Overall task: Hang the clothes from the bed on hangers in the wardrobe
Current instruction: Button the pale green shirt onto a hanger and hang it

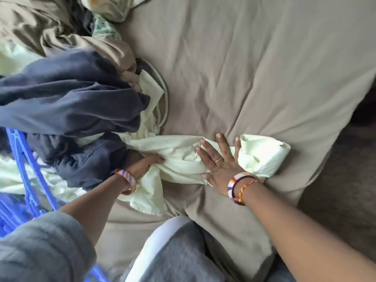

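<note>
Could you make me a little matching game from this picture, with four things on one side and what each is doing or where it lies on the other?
Things:
1. left hand
2. right hand
3. navy garment
4. blue hangers

States or places:
A. spread flat, fingers open, pressing the pale green garment onto the bed
B. at the left edge, partly under the clothes
C. gripping a bunched fold of pale green cloth
D. heaped on the left side of the bed, over part of the pale green cloth

Pairs: 1-C, 2-A, 3-D, 4-B
</note>
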A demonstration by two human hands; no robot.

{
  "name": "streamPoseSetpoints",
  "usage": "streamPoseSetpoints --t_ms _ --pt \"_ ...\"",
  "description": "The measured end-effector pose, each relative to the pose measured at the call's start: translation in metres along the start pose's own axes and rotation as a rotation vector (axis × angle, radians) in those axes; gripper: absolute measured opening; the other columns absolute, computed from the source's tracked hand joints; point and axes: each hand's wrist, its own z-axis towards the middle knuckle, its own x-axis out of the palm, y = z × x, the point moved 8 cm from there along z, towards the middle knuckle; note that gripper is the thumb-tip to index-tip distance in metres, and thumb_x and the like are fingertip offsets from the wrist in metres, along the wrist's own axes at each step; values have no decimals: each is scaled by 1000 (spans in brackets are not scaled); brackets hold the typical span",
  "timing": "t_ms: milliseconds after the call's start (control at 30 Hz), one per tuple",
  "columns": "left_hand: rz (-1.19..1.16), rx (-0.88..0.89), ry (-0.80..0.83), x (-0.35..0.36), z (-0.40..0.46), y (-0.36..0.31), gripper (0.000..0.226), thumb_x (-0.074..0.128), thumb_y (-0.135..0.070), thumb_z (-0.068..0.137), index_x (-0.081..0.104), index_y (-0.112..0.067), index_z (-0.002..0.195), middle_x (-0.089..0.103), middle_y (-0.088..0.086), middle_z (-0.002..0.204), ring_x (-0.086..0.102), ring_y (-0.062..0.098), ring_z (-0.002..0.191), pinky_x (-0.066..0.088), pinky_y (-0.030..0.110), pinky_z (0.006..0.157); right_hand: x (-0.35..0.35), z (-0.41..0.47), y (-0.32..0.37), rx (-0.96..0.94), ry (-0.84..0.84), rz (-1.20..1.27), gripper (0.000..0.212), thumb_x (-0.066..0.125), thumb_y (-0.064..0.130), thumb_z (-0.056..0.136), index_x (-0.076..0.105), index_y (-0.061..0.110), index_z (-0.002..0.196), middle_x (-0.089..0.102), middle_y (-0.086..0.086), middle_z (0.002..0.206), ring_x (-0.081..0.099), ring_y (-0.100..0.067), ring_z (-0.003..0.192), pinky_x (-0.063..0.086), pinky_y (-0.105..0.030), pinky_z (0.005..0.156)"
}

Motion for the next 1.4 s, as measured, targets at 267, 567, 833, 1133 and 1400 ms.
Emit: streamPoseSetpoints --t_ms 267,567,833,1133,1400 --pt "54 288 2 -6 -13 -9 27 79 -28 70 64 -6 74 62 3 76 58 18 71 45 25 62 -12 -13 2 164 254 -181 71 21 47 97 -32 27 139 -50 9 135 -37 -34 134 -30 -62 95" --pt "101 806 218 -15 -80 1 25 68 -24 81 61 -15 59 56 1 53 56 18 53 57 41 68 -47 -39 48 641 88 11 64 39 23 96 5 25 150 -5 4 159 -10 -32 145 -5 -55 113" --pt "571 1240 -705 -131 -116 65 73 70 -35 68 45 -12 133 42 17 137 40 39 124 32 46 102 -121 -29 189 553 -534 406 26 49 21 93 66 17 112 66 -10 116 57 -30 112 40 -36 95" --pt "424 731 -538 -185 -49 130 69 60 -43 78 31 -28 139 -10 21 154 -17 31 142 4 63 108 -54 25 301 352 -108 306 27 52 30 91 62 20 114 62 -7 118 58 -29 109 48 -35 91" --pt "543 905 -472 -252 -9 121 81 52 -36 64 31 -28 143 34 -10 149 -8 23 145 2 48 114 -72 42 311 458 -487 -253 51 63 10 66 62 34 111 59 -8 94 58 -30 88 47 -39 68"
